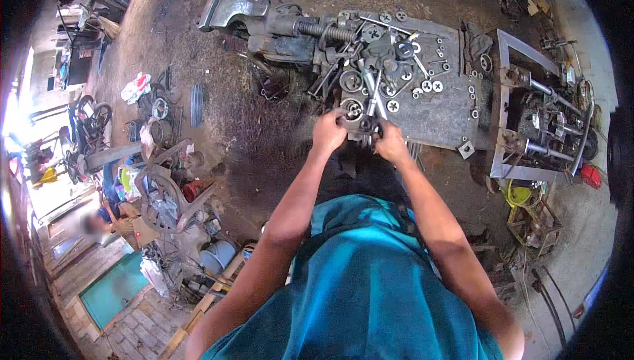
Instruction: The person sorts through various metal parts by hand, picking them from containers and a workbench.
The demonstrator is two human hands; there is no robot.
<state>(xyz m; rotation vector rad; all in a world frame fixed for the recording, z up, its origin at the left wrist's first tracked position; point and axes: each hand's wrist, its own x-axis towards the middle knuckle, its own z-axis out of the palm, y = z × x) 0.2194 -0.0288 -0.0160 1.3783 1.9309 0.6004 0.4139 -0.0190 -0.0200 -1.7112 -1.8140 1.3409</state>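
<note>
My left hand (329, 131) is at the near edge of a metal worktable (441, 117), its fingers curled in beside a round metal cup (352, 109) with small parts inside. What those fingers hold, if anything, is too small to make out. A short gap to the right, my right hand (391, 142) is closed just below the near ends of long silver tools (374, 96) that cross each other; I cannot tell whether it grips one. Behind the cup lies a metal ring (351, 81). Round threading dies (393, 106) and several nuts are scattered over the plate.
A big bench vise (284, 30) extends left from the table. To the right stands a grey metal frame (505, 106) with rods. Wheels, scrap and a blue bucket (216, 256) crowd the floor at left, where another person (109, 221) is. A yellow-green basin (517, 195) sits lower right.
</note>
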